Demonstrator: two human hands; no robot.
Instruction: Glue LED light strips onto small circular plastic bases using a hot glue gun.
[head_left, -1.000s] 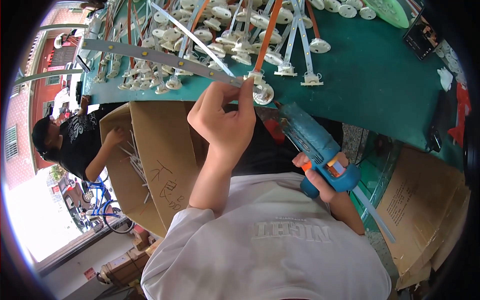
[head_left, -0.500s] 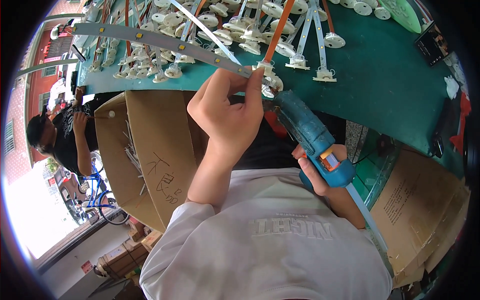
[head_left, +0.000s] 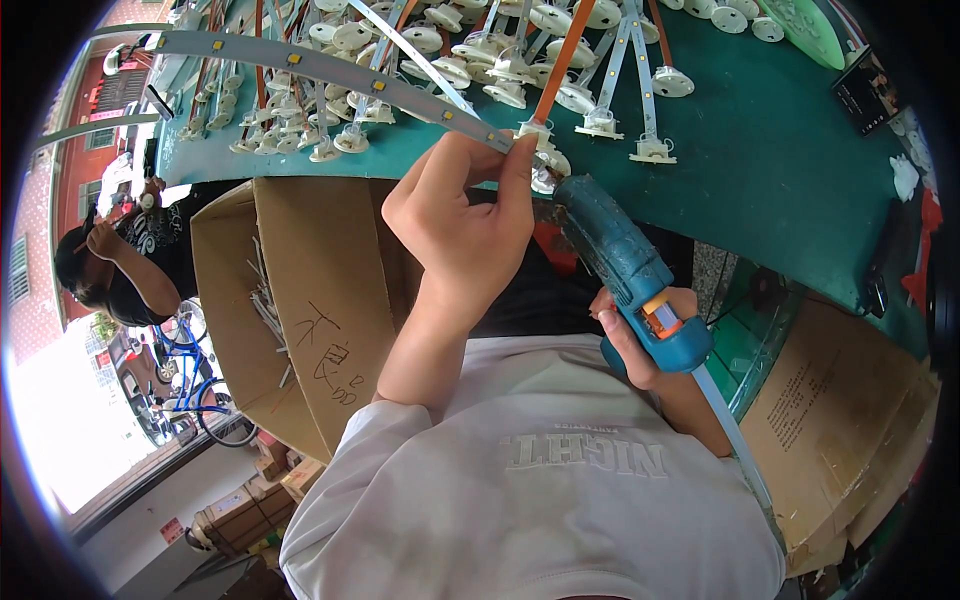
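The left hand (head_left: pixel 465 225) pinches a pale light strip (head_left: pixel 330 72) between thumb and forefinger near its end; the strip runs out toward ten o'clock. Just past the fingertips, at two o'clock from that hand, sits a white disc (head_left: pixel 553 160). The right hand (head_left: pixel 648 350), at four o'clock, is clamped round a blue glue gun (head_left: pixel 618 245), its nozzle pointing toward eleven, close by the disc; whether they touch cannot be told. More white discs (head_left: pixel 510 65) on strips crowd the green table (head_left: pixel 740 195) at twelve o'clock. At eight stands a cardboard box (head_left: pixel 330 290).
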